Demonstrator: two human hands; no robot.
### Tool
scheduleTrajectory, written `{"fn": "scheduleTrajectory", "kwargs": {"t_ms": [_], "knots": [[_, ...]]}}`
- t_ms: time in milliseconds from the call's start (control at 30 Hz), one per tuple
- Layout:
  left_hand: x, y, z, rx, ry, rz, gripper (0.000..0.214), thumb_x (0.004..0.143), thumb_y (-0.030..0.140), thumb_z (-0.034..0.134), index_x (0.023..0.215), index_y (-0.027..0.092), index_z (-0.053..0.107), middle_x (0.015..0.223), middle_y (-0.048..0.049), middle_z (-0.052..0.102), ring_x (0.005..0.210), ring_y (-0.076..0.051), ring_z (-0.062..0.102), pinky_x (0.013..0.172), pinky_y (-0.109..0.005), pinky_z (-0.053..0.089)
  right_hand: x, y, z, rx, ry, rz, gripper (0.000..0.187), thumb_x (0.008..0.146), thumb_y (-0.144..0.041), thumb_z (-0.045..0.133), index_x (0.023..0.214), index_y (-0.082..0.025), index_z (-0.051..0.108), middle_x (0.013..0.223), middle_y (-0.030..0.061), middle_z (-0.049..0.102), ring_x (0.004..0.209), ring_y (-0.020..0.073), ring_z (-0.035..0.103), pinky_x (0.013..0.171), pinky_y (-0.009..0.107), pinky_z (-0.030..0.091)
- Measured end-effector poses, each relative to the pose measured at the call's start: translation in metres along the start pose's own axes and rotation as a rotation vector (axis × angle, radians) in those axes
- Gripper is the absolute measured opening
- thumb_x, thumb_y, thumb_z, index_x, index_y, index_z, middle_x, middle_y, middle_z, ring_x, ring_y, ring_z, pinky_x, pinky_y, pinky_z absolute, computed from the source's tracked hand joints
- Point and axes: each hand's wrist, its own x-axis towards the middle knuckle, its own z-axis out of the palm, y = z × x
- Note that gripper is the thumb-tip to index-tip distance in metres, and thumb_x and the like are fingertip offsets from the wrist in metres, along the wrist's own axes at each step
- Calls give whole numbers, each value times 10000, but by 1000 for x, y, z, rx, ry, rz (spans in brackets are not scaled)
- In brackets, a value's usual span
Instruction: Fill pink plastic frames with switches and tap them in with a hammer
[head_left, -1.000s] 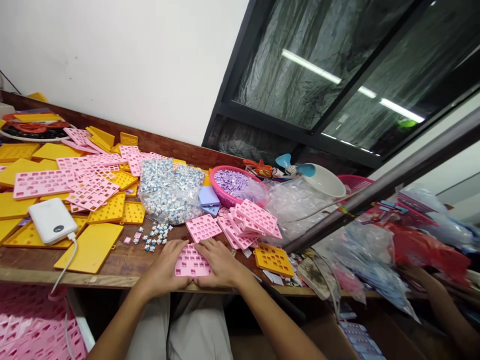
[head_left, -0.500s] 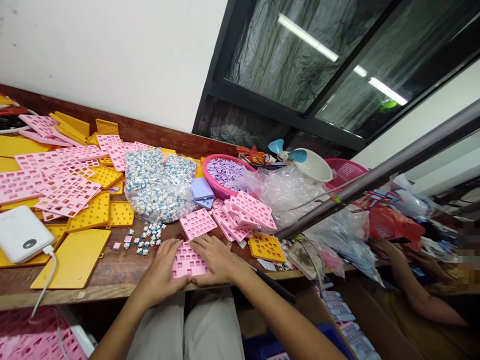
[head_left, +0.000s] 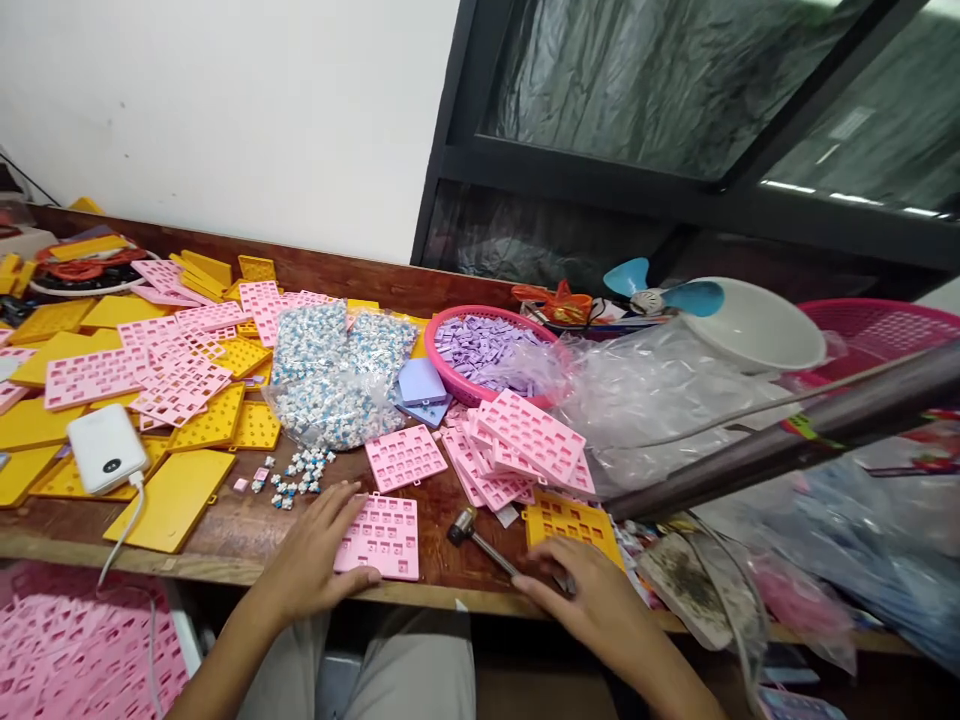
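My left hand (head_left: 315, 550) rests on the left edge of a pink perforated plate (head_left: 382, 535) near the table's front edge, fingers spread flat and thumb at the plate's near side. My right hand (head_left: 589, 590) lies at the front edge on the handle of a small hammer (head_left: 480, 538), whose metal head points toward the pink plate. Its fingers curl over the handle's end. A yellow perforated plate (head_left: 570, 522) lies just behind my right hand. Loose blue-and-white switches (head_left: 296, 475) sit left of the pink plate.
More pink plates (head_left: 517, 445) are stacked centre, with pink and yellow plates (head_left: 172, 370) spread to the left. A bag of switches (head_left: 330, 380), a pink basket of purple pieces (head_left: 480, 350), clear bags (head_left: 660, 400), a white power bank (head_left: 105, 448) and a dark metal bar (head_left: 787, 440) crowd the table.
My right hand left the pink plate and moved right onto the hammer handle. The left hand stayed on the plate. The view swung, and the other person's arm at the right is out of sight.
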Motion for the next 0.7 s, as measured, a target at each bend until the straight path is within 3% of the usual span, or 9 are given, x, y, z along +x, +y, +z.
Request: {"fn": "scheduleTrajectory", "kwargs": {"t_ms": [133,233,367,533,700], "knots": [[5,3,1,107,-82,100,829,914,652,559,1600,262,304,1661,-87,297,1520,-346,275,1232,-555,282,-55,67,22,-86,33,137,471,693,-587,815,995,-240,715,1046,108,746,958,330,705,848,401,564],[8,5,-1,142,-110,156,753,959,609,504,1602,276,296,1648,-63,331,1518,-313,296,1255,-549,225,-84,78,46,-70,71,170,383,801,-548,700,1037,-247,697,1066,101,754,933,319,730,800,385,586],[6,8,3,179,-62,158,749,955,616,487,1585,235,348,1631,-88,363,1513,-317,308,1264,-544,190,-96,39,57,12,93,197,370,971,-488,466,1187,-256,655,1122,87,752,954,289,743,794,356,582],[3,9,21,221,31,133,731,975,621,435,1558,181,394,1609,-112,401,1505,-301,329,1266,-507,191,-86,-24,53,292,77,217,389,1035,-498,414,1178,-242,670,1038,56,751,982,251,713,852,306,546],[3,6,28,233,45,109,771,973,644,414,1550,134,397,1581,-137,440,1490,-306,354,1254,-500,205,-72,-55,64,441,280,191,459,1026,-541,428,1086,-173,696,895,53,726,869,235,677,792,290,521]]}}
